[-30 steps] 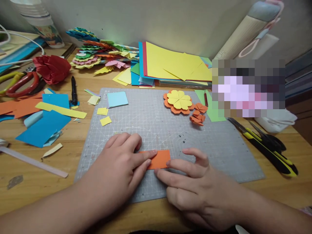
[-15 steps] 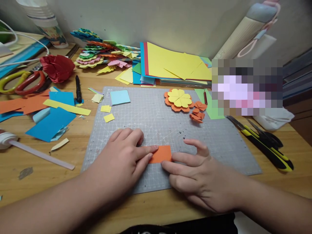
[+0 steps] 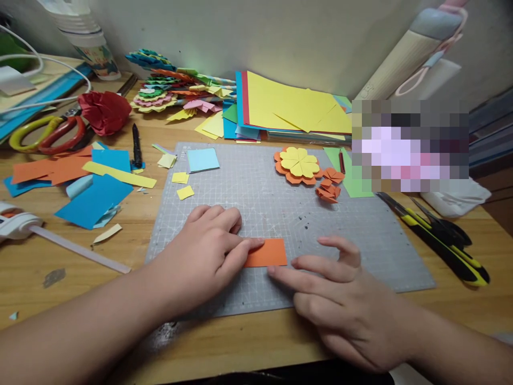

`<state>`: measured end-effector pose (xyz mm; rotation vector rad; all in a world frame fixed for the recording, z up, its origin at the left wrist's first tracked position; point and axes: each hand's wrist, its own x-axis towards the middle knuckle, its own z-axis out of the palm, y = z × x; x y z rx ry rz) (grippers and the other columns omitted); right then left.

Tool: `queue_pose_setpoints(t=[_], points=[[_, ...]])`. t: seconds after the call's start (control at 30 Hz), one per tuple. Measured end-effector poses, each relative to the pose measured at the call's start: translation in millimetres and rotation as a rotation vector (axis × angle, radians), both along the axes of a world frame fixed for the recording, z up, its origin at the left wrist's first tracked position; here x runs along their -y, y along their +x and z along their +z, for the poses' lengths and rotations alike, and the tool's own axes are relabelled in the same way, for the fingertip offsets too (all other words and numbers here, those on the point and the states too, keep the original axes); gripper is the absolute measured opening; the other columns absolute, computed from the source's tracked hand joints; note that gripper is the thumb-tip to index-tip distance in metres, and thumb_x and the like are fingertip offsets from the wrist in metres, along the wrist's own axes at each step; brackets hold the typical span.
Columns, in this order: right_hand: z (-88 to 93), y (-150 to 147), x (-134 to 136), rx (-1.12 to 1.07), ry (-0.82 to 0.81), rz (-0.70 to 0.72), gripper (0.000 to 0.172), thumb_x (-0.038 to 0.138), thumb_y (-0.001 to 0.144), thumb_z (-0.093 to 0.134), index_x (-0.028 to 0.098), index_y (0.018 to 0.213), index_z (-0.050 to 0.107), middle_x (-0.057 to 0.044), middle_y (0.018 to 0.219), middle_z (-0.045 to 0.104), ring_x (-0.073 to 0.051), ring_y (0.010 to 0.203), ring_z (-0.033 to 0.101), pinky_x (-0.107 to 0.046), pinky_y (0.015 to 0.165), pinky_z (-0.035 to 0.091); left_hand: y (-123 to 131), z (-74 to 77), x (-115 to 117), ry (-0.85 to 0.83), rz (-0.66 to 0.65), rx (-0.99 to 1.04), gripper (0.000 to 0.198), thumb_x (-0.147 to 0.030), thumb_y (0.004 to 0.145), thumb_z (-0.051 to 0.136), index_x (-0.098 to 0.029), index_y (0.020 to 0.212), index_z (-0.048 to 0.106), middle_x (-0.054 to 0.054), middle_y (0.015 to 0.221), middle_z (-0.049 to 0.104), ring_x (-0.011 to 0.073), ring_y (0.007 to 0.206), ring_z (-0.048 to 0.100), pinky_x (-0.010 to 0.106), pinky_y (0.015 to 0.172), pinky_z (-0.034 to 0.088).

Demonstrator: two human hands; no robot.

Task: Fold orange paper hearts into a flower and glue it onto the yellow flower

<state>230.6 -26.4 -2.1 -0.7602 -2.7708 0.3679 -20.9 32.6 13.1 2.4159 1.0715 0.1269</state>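
Observation:
A small orange paper rectangle (image 3: 269,254), its left end hidden under my fingers, lies flat on the grey cutting mat (image 3: 240,187). My left hand (image 3: 218,238) pins it down with index finger and thumb, the other fingers curled. To the right, my right hand (image 3: 336,291) is open with its fingers spread; the index fingertip is by the paper's lower edge, and I cannot tell whether it touches. Farther back on the mat sit a yellow and orange paper flower (image 3: 298,164) and small orange folded pieces (image 3: 328,190).
Yellow squares (image 3: 185,192) and a light blue square (image 3: 203,160) lie at the mat's left. Blue scraps (image 3: 94,200) and red-yellow scissors (image 3: 56,133) are farther left. A utility knife (image 3: 435,243) rests at the right, against black scissors (image 3: 451,227). Stacked coloured paper (image 3: 292,101) lies behind.
My right hand has drawn back right and slightly down from the orange paper, its fingers more spread. My left hand stays pressed on the paper. The whole view has shifted slightly.

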Motion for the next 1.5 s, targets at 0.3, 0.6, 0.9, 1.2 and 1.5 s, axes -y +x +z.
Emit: queue_pose_setpoints(t=[0.3,0.6,0.9,1.2,1.5], points=[[-3.3,-14.3,-11.1,0.149,-0.008,0.083,0.015,0.029,0.089,0.046,0.024,0.097,0.058,0.005,0.134,0.056,-0.015,0.121,0.044,-0.042,0.110,-0.003,-0.6,-1.2,0.9,-0.006,0.015,-0.006,0.043,-0.029,0.098,0.031,-0.027,0.097,0.074,0.002,0.083,0.051,0.0203,0.083,0.045,0.042,0.081,0.031],[-3.2,-23.6,-17.6,0.144,0.012,0.115,0.019,0.027,0.089,0.041,0.024,0.098,0.058,0.004,0.136,0.054,-0.015,0.127,0.039,-0.043,0.111,-0.004,-0.5,-3.8,0.4,0.028,0.006,-0.011,0.042,-0.028,0.097,0.032,-0.026,0.095,0.074,0.003,0.084,0.051,0.0206,0.083,0.044,0.042,0.081,0.032],[-2.1,-39.9,-25.0,0.145,0.014,0.158,0.018,0.027,0.088,0.042,0.024,0.096,0.057,0.003,0.133,0.057,-0.016,0.132,0.034,-0.043,0.112,-0.004,0.6,-4.4,0.5,0.043,0.006,-0.006,0.045,-0.026,0.096,0.031,-0.020,0.074,0.071,0.003,0.083,0.052,0.0210,0.082,0.045,0.044,0.082,0.033],[1.3,-39.0,-26.6,-0.144,-0.035,-0.005,0.018,0.020,0.083,0.043,0.020,0.096,0.054,-0.005,0.118,0.062,-0.022,0.113,0.052,-0.046,0.099,0.023,-1.4,-6.6,0.4,0.035,0.012,0.023,0.044,-0.027,0.095,0.033,-0.020,0.074,0.070,0.004,0.085,0.052,0.0214,0.083,0.046,0.044,0.082,0.033],[5.7,-40.6,-32.5,-0.019,-0.282,-0.489,0.026,0.024,0.082,0.064,0.019,0.104,0.051,-0.008,0.104,0.060,-0.025,0.097,0.052,-0.042,0.083,0.041,-1.9,-10.8,4.4,0.104,0.004,0.088,0.033,-0.032,0.084,0.061,-0.027,0.116,0.065,0.004,0.094,0.055,0.0236,0.092,0.049,0.044,0.085,0.032]])
